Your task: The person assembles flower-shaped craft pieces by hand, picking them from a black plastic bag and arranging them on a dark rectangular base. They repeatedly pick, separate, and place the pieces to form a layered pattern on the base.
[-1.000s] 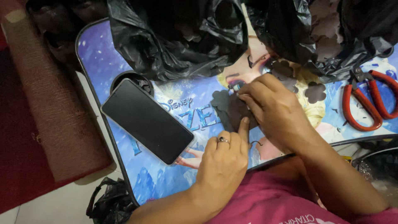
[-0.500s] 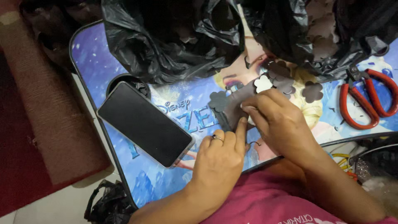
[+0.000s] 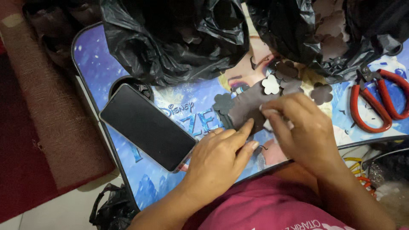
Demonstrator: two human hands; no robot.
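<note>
A small blue lap table (image 3: 140,183) printed with cartoon artwork sits over the person's knees, above a pale tiled floor (image 3: 64,208) with a brown mat (image 3: 47,110) and red carpet to the left. Two crumpled black plastic bags (image 3: 170,38) fill the table's far edge, a black phone (image 3: 147,126) lies face up on the left, and red-handled scissors (image 3: 375,102) lie on the right. At the centre is a dark grey strip of flower-shaped cutouts (image 3: 243,108), its long axis slanting from lower left up to the right, where a pale flower (image 3: 271,84) sits among loose dark ones. The left hand (image 3: 217,159) presses fingertips flat on the strip's near end, fingers extended. The right hand (image 3: 304,127) is curled, pinching a small white piece at the strip's edge. Compared with half a second earlier, the hands sit slightly apart and more of the strip shows
</note>
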